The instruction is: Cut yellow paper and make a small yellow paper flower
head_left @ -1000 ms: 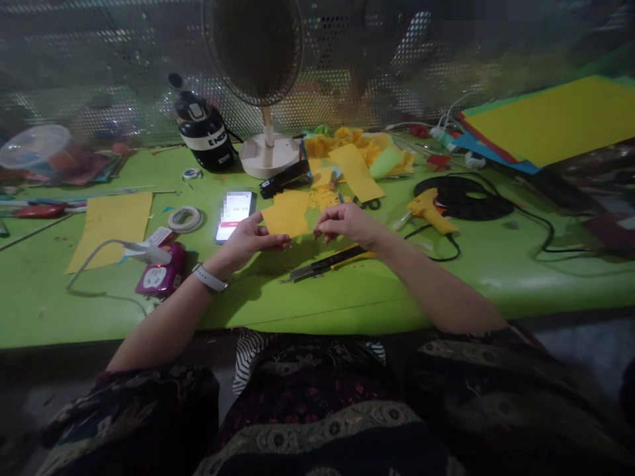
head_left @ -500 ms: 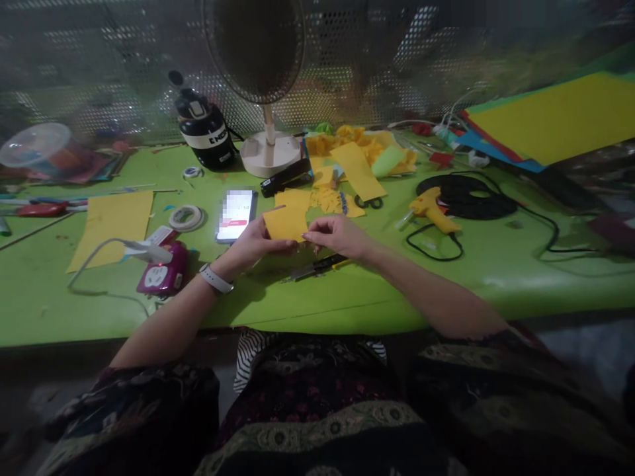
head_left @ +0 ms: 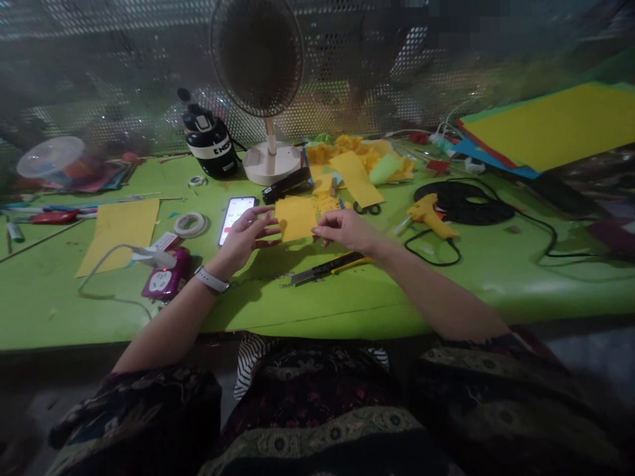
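My right hand (head_left: 342, 231) pinches the lower right corner of a small yellow paper piece (head_left: 296, 219) between thumb and fingertips. On the other side of the paper is my left hand (head_left: 244, 238), its fingers spread apart and nothing in its grasp; its fingertips come close to the paper's left edge. Below the right hand a black and yellow utility knife (head_left: 317, 270) lies on the green table, blade to the left. Behind the left hand lies a lit phone (head_left: 237, 215), partly covered by the fingers. Yellow paper scraps (head_left: 327, 203) are just behind the held piece.
A glue gun (head_left: 430, 215) lies at the right with its cord. A purple power adapter (head_left: 169, 274), tape roll (head_left: 190, 225) and yellow sheet (head_left: 122, 231) are at the left. A fan (head_left: 270, 165) and bottle (head_left: 211, 142) stand behind; coloured sheets (head_left: 555, 125) are stacked far right.
My left hand has let go of the yellow paper and moved a little left, its fingers opening. The right hand keeps its pinch. The view has shifted slightly.
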Action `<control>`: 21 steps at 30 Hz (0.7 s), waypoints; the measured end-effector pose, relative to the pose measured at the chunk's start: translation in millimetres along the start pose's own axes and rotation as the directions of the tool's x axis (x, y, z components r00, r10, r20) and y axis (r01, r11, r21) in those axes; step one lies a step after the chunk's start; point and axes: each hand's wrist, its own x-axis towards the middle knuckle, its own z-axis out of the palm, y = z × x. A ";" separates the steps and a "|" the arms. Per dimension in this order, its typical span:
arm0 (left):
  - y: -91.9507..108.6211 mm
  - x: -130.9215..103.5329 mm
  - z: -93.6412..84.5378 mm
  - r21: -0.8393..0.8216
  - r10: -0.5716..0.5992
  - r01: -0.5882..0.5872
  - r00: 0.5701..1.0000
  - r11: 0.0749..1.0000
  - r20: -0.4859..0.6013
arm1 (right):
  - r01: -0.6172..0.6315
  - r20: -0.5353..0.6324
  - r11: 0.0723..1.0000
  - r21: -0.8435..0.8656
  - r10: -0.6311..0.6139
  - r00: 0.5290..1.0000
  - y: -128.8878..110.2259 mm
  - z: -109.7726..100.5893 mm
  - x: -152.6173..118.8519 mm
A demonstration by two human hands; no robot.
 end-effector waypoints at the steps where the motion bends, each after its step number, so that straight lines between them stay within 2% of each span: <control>1: -1.0 0.3 -0.1 -0.001 0.022 -0.022 1.000 1.000 0.000 | -0.003 0.000 1.000 -0.011 0.003 1.000 0.7 1.1 0.2; 7: -3.8 -1.2 -0.2 0.076 0.076 -0.084 0.991 0.994 0.107 | 0.031 0.006 0.995 -0.094 -0.030 1.000 6.5 0.9 3.8; 12: -5.0 -2.5 2.3 0.129 0.122 -0.138 0.984 0.982 0.129 | 0.047 0.047 0.988 -0.150 -0.040 0.998 9.5 1.3 3.0; 16: -10.4 -1.4 0.2 0.197 0.188 -0.209 0.975 0.958 0.121 | 0.049 0.071 0.980 -0.195 -0.036 0.997 10.6 5.1 1.6; 21: -16.1 1.4 -4.0 0.248 0.176 -0.184 0.983 0.951 0.052 | 0.062 0.135 0.939 -0.339 -0.017 0.991 5.4 1.3 -1.4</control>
